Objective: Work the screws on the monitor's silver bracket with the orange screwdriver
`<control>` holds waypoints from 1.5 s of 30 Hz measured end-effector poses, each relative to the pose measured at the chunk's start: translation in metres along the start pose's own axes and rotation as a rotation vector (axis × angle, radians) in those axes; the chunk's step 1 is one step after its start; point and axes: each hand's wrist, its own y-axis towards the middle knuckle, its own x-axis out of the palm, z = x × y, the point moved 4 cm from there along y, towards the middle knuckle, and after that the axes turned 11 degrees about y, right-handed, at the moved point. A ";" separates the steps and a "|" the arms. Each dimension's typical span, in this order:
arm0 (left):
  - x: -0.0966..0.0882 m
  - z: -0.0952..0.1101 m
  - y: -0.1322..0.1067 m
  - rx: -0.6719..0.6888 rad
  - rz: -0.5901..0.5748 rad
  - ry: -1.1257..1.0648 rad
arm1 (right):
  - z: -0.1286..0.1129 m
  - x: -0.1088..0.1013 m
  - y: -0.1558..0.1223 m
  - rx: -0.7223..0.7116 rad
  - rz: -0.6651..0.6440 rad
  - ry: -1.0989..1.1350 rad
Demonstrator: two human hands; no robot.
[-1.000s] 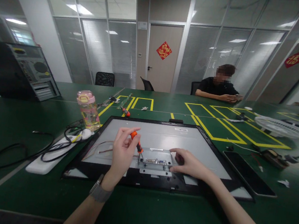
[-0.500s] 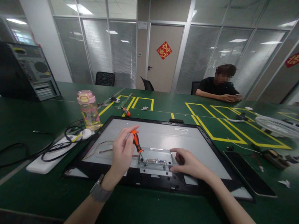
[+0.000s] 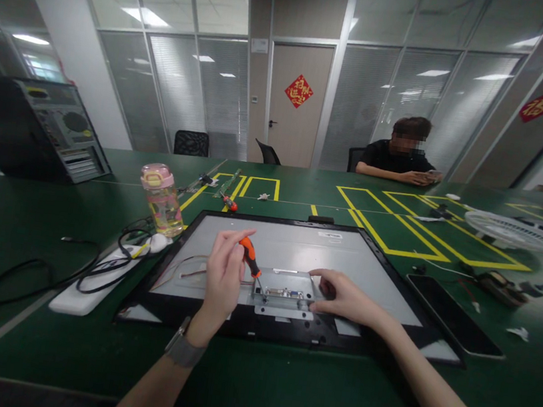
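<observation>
My left hand [image 3: 225, 271] is closed round an orange and black screwdriver [image 3: 250, 256]. Its shaft slants down to the left part of a metal bracket [image 3: 282, 305] that carries a row of video ports; whether the tip sits in a screw is too small to tell. My right hand [image 3: 339, 297] grips the bracket's right end, thumb near the front and fingers at the back edge. Under the bracket lies a flat display panel [image 3: 345, 254], grey back up with a black frame. Thin wires [image 3: 195, 275] run from the bracket's left side, partly behind my left hand.
Left of the panel are a white power strip [image 3: 88, 285] with black cables and a pink-lidded bottle [image 3: 164, 198]. A black phone [image 3: 452, 315] lies to the right. Farther off are a computer case [image 3: 24, 128], a fan guard [image 3: 515, 231] and a seated person [image 3: 394, 157].
My left hand and the screwdriver have shifted very slightly to the right, the shaft tip a little farther along the bracket. My right hand keeps its place.
</observation>
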 end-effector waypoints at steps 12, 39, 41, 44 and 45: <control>-0.001 -0.001 0.001 -0.002 0.023 0.024 | 0.003 0.001 0.001 -0.006 -0.010 0.012; 0.000 -0.001 0.001 -0.052 0.005 0.019 | -0.001 0.000 -0.001 0.013 -0.006 -0.008; 0.001 -0.001 0.000 -0.074 -0.021 -0.004 | 0.000 0.000 0.000 0.008 -0.006 -0.013; -0.001 0.003 0.001 -0.016 0.029 0.018 | 0.000 0.000 0.000 0.000 -0.007 -0.011; -0.002 0.004 0.002 0.005 0.051 0.028 | -0.001 0.000 0.000 -0.001 -0.005 -0.011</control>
